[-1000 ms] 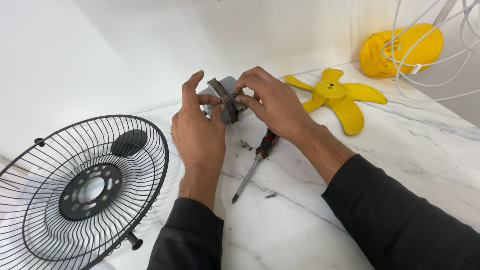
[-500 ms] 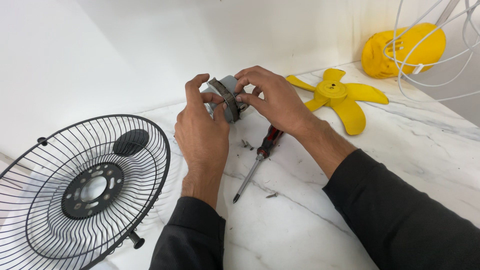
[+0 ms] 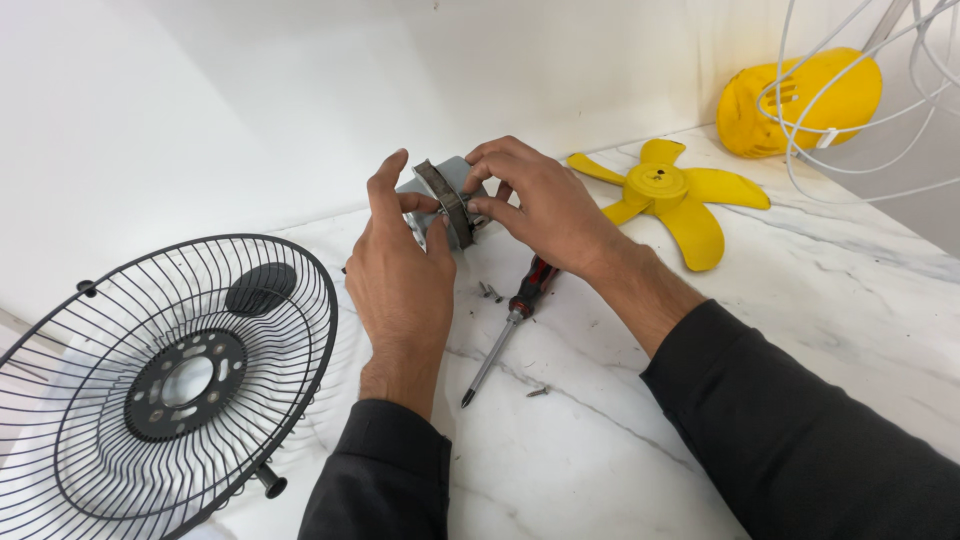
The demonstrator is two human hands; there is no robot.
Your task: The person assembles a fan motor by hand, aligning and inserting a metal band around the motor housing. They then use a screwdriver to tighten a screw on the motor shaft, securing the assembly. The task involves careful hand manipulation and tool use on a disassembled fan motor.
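grey motor [image 3: 447, 200], yellow fan blade [image 3: 668, 195], black grille [image 3: 160, 375], white grey-veined marble counter [image 3: 800, 290]

Fan motor [image 3: 447, 200] — between both hands

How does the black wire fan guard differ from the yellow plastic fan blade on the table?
The black wire fan guard is an open grille of thin metal wires; the yellow plastic fan blade has solid, broad paddles. The guard is clearly larger than the blade. The guard lies beside the left hand; the blade lies beyond the right hand. Both rest untouched on the white marble table, and both are round with a central hub.
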